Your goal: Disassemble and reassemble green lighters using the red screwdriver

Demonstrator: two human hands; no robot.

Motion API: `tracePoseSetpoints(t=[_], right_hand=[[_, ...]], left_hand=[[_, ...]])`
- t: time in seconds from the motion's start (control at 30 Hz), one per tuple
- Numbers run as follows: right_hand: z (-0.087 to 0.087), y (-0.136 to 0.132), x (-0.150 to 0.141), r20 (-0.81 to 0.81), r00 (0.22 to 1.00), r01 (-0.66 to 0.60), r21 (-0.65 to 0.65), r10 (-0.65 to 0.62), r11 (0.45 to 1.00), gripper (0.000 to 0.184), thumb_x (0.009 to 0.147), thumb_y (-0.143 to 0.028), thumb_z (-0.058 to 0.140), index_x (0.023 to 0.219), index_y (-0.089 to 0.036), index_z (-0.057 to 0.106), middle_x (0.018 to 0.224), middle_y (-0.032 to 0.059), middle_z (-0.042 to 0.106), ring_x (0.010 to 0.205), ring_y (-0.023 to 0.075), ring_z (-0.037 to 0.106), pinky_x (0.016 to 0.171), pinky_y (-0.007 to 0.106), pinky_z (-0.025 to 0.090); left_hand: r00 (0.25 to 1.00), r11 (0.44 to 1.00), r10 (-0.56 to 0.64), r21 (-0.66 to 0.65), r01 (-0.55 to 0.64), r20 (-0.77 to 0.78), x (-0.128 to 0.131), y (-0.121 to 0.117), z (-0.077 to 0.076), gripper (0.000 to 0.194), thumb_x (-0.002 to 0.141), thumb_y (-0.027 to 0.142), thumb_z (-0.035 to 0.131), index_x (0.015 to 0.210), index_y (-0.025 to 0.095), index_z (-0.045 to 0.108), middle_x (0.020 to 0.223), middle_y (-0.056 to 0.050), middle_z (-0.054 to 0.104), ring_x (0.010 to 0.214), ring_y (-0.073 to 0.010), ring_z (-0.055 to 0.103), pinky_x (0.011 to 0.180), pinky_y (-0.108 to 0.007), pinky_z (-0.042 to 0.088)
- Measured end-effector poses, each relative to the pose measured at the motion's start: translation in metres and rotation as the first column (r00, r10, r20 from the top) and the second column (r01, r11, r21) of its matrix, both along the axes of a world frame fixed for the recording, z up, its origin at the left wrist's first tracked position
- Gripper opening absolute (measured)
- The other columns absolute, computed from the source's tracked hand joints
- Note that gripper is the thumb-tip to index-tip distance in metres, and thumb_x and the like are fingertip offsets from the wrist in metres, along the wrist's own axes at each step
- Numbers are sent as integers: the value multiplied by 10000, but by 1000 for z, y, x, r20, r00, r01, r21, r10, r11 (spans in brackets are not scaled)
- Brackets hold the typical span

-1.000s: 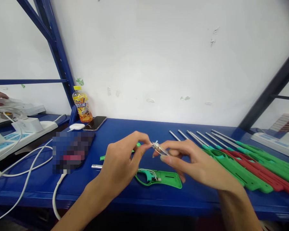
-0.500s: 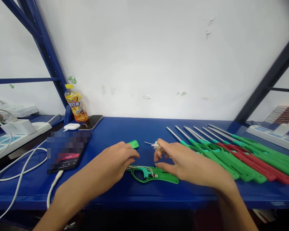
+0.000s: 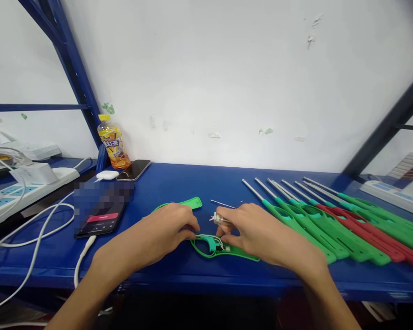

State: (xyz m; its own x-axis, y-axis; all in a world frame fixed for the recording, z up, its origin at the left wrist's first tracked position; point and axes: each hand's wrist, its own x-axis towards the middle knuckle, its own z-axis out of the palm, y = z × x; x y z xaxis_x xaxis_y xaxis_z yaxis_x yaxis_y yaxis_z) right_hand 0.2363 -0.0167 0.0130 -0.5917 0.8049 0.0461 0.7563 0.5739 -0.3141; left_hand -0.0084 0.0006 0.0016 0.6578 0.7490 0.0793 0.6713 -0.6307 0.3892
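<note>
A green lighter handle half lies open on the blue table, with a teal trigger and thin wires inside it. My left hand is closed on the narrow left end of this half. In the fingers of my right hand is a small clear fuel tank with a white fitting, held just above the handle half. My right fingertips reach down by the wires; whether they touch them I cannot tell. Behind my left hand lies another green handle half, partly hidden. A thin metal rod rests beyond my right hand.
Several long lighters with green handles and red handles lie in a row on the right. On the left are a phone on a white cable, a second phone, a drink bottle and a power strip.
My right hand has come down and closer to the handle half with the fuel tank. My left hand has moved onto the handle half's left end. The view has shifted slightly.
</note>
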Motion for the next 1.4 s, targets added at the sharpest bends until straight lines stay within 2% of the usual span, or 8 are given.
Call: tracePoseSetpoints(t=[0.1,0.2,0.4,0.67,0.93,1.2,1.4], right_hand=[[-1,-5,-2,111,993,19,155,-36,988,206,999,-189,615,837,-238,498,638,-56,587,528,133,460,523,306,171],[-5,-8,-4,152,988,-22,254,-17,967,178,1000,-192,608,865,-246,506,618,-57,554,507,138,418,520,322,130],[-10,-5,-5,181,983,-42,294,-12,955,175,999,-193,616,861,-248,524,600,-56,580,495,140,425,519,319,129],[-12,-7,-4,156,987,-82,354,27,932,203,906,-107,656,847,-257,532,550,-80,499,473,141,331,510,322,112],[-13,-8,-7,152,988,-66,345,13,936,186,923,-118,619,829,-256,537,524,-77,451,478,142,259,539,341,96],[-3,-15,0,95,995,-23,150,9,988,181,970,-168,639,867,-240,509,662,-67,529,596,129,416,559,314,162],[-3,-12,-1,85,996,-17,94,9,995,165,986,-153,601,857,-236,541,651,-59,523,597,129,404,553,310,166]], left_hand=[[1000,999,28,-40,-28,-12,0,0,-2,226,960,131,628,913,296,773,941,19,743,964,-208,679,835,-285,451],[999,998,36,-46,-37,-21,1,0,-4,240,958,126,593,876,283,755,902,12,729,912,-205,677,810,-293,442],[1000,998,32,-51,-32,0,3,3,-8,246,952,121,578,855,280,738,888,21,723,868,-191,662,764,-292,423],[999,998,49,-49,-49,-4,4,1,-7,243,936,92,575,846,264,721,887,25,727,858,-185,665,764,-289,419],[998,997,56,-46,-56,10,5,-1,-9,229,949,102,563,831,254,688,886,20,716,889,-194,661,783,-300,424],[997,994,77,-82,-76,10,5,-3,-6,240,951,105,554,852,263,707,932,23,723,957,-195,671,740,-286,426],[997,994,74,-85,-74,3,6,-4,-4,242,955,101,554,849,252,711,925,16,716,956,-198,672,739,-289,426]])
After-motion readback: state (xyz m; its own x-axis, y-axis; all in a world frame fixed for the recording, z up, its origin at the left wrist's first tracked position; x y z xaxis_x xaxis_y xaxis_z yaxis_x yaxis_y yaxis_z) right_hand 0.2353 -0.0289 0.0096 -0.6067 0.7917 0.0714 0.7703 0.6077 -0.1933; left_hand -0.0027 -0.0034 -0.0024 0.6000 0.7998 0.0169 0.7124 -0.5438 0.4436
